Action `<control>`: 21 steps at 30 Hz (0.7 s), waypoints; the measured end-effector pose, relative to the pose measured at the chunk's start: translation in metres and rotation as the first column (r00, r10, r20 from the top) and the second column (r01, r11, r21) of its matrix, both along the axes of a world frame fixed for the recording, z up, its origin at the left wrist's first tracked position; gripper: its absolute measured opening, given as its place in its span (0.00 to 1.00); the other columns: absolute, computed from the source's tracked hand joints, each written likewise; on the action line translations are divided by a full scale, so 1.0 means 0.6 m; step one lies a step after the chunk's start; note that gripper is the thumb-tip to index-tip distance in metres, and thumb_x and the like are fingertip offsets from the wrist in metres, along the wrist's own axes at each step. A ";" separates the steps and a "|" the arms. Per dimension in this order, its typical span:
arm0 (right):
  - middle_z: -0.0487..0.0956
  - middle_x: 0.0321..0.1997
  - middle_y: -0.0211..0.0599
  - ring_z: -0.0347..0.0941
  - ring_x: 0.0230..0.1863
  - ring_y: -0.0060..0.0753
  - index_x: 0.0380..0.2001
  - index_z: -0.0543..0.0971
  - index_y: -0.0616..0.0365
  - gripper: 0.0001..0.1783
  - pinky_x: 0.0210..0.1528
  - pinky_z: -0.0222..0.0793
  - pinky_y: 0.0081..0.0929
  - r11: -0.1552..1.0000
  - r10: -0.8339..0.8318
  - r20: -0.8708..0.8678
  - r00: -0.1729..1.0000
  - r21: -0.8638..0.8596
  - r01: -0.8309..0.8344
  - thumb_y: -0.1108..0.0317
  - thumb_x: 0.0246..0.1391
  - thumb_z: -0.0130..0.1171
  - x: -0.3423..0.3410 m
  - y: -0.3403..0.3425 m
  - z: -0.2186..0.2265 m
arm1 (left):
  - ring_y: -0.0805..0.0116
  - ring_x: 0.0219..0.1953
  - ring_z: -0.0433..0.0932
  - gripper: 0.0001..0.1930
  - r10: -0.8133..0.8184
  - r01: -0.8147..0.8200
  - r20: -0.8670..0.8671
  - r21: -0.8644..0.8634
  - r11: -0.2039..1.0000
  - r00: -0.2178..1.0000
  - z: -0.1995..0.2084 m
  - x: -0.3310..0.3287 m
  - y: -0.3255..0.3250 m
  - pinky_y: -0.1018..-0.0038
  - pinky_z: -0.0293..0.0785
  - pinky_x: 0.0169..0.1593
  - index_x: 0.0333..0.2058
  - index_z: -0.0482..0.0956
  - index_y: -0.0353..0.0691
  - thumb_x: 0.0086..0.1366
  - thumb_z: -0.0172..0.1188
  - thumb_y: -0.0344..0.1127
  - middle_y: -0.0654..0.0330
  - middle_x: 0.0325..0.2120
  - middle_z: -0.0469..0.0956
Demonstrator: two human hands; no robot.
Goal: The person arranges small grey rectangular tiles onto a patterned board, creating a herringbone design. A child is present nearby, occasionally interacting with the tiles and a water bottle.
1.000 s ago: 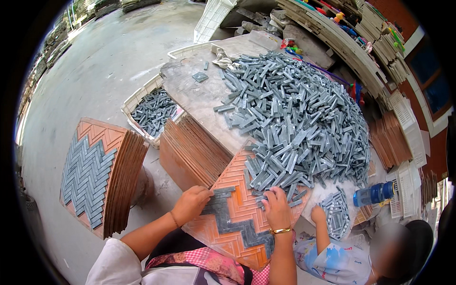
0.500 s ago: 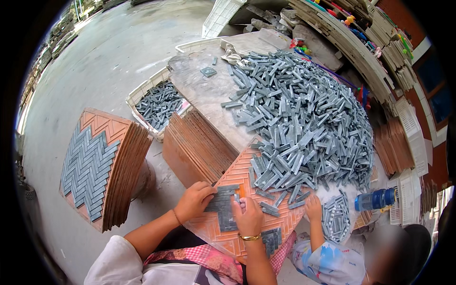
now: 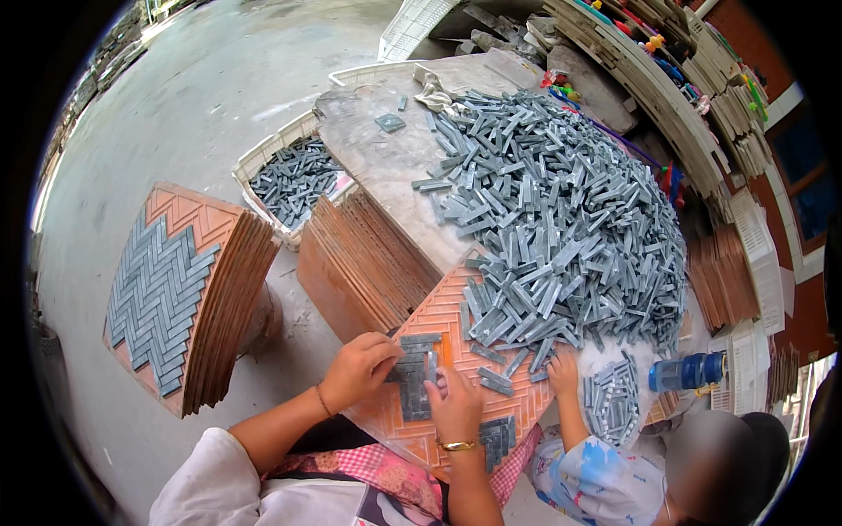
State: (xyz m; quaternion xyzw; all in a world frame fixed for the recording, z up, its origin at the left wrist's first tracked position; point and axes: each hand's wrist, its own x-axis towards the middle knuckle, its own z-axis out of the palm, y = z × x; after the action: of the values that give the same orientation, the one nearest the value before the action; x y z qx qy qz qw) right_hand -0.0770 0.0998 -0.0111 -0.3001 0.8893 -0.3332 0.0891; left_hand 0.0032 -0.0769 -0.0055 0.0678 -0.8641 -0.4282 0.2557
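On an orange tray with a moulded herringbone pattern, several dark grey tile strips lie set in the grooves. My right hand is closed at the right side of this group, thumb and fingers pinching a narrow grey tile strip that stands among the laid ones. Beside the group's left edge, my left hand has its fingers bent and pressed together; whatever they hold is hidden. A second patch of laid strips shows at the tray's lower right, past my right wrist.
A large heap of loose grey strips covers the table. Stacked orange trays stand left of it, another stack farther left. Another person's hand touches strips at the right, near a blue bottle. A white crate holds strips.
My right hand has shifted slightly downward and its fingers have loosened a little around the strip. My left hand stays nearly in place. The other person's hand has moved left toward the loose strips.
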 end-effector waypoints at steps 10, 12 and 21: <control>0.77 0.27 0.32 0.73 0.26 0.22 0.39 0.76 0.68 0.13 0.28 0.67 0.23 0.915 -0.050 0.594 0.803 -0.295 0.275 0.73 0.48 0.60 -0.019 0.017 0.008 | 0.58 0.30 0.76 0.06 0.003 -0.003 0.011 0.033 0.999 1.000 0.005 0.006 -0.004 0.70 0.73 0.34 0.30 0.78 0.37 0.52 0.60 0.22 0.56 0.27 0.75; 0.75 0.28 0.32 0.70 0.27 0.22 0.41 0.74 0.68 0.15 0.28 0.65 0.20 0.853 0.110 0.804 0.584 -0.378 0.359 0.73 0.51 0.58 -0.031 0.035 0.016 | 0.58 0.30 0.76 0.06 0.008 -0.008 0.010 0.036 0.999 1.000 0.006 0.009 -0.004 0.70 0.73 0.34 0.30 0.78 0.37 0.52 0.60 0.22 0.56 0.27 0.75; 0.72 0.33 0.34 0.64 0.31 0.23 0.45 0.71 0.68 0.17 0.31 0.60 0.19 0.638 0.563 0.815 0.135 -0.533 0.555 0.70 0.53 0.54 -0.046 0.059 0.019 | 0.56 0.32 0.76 0.07 -0.028 0.027 0.017 0.064 0.998 0.999 0.007 0.006 0.000 0.68 0.74 0.35 0.32 0.77 0.37 0.52 0.60 0.25 0.55 0.29 0.75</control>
State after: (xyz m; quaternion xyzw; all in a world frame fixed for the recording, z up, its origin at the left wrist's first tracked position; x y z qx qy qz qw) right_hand -0.1044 0.1353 0.0005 -0.0082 0.3519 -0.7826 0.5135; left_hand 0.0070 -0.0771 -0.0016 0.0678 -0.8531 -0.4583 0.2399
